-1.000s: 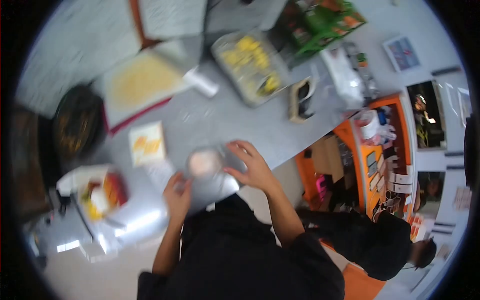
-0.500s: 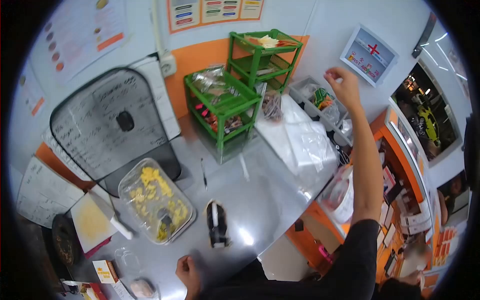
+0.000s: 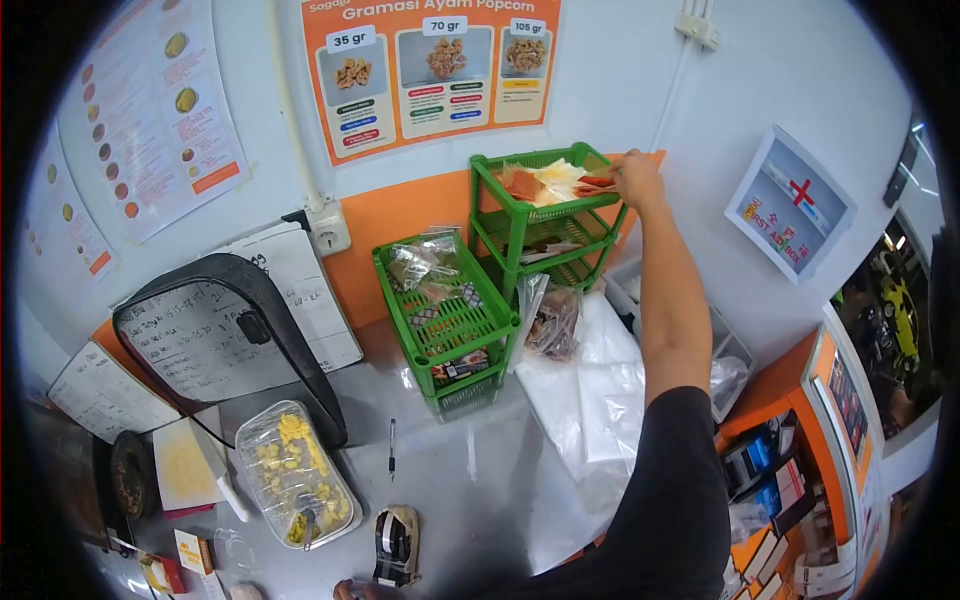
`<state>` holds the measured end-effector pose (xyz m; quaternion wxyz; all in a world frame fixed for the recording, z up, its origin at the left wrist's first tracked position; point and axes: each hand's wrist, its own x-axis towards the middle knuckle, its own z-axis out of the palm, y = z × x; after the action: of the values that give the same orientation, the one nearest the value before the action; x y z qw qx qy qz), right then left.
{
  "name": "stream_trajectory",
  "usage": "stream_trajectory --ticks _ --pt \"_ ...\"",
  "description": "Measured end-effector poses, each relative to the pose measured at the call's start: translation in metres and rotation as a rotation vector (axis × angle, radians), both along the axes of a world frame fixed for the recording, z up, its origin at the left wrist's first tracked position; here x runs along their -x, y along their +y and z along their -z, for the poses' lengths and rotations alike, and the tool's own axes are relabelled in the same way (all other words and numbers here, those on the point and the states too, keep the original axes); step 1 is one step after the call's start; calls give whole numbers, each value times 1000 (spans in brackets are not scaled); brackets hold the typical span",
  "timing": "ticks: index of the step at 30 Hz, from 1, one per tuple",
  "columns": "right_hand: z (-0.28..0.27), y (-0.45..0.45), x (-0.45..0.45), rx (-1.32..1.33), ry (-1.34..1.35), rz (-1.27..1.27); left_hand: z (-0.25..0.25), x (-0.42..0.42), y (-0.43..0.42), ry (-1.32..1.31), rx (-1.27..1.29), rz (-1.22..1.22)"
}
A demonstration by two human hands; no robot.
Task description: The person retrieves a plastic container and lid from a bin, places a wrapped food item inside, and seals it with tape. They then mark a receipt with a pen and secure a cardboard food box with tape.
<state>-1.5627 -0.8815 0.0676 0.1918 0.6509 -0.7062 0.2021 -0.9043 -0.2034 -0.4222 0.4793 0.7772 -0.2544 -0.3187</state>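
My right hand [image 3: 638, 180] is at the right end of the top tier of a tall green rack [image 3: 512, 215]. Its fingers are closed on the end of a red sachet [image 3: 597, 184]. Pale cream sachets [image 3: 558, 182] and orange-red ones [image 3: 520, 184] lie on the same tier. Only a small part of my left hand [image 3: 352, 590] shows at the bottom edge, beside a black tape dispenser [image 3: 397, 545]; its fingers are mostly cut off and dark.
A lower green rack [image 3: 450, 335] holds clear packets. Plastic bags [image 3: 605, 400] lie on the metal counter [image 3: 440, 500] before a grey bin [image 3: 735, 350]. At left are a wrapped tray of yellow food [image 3: 345, 515], a knife [image 3: 232, 497], a cutting board [image 3: 180, 465] and a mesh cover [image 3: 215, 320].
My right hand has moved from the air beside the first aid box to the sachets on the tall rack. My view has tilted up, and my left hand has nearly left it.
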Motion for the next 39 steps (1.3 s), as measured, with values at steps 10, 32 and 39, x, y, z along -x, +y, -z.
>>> stream_trajectory --ticks 10,32,39 --pt "-124 70 -57 -216 -507 -611 -95 10 -24 -434 120 -214" --pt "189 587 -691 -845 -662 -1553 -250 -181 79 140 408 285" --pt "230 620 -764 -904 -658 -1336 -223 -301 87 -275 305 507"
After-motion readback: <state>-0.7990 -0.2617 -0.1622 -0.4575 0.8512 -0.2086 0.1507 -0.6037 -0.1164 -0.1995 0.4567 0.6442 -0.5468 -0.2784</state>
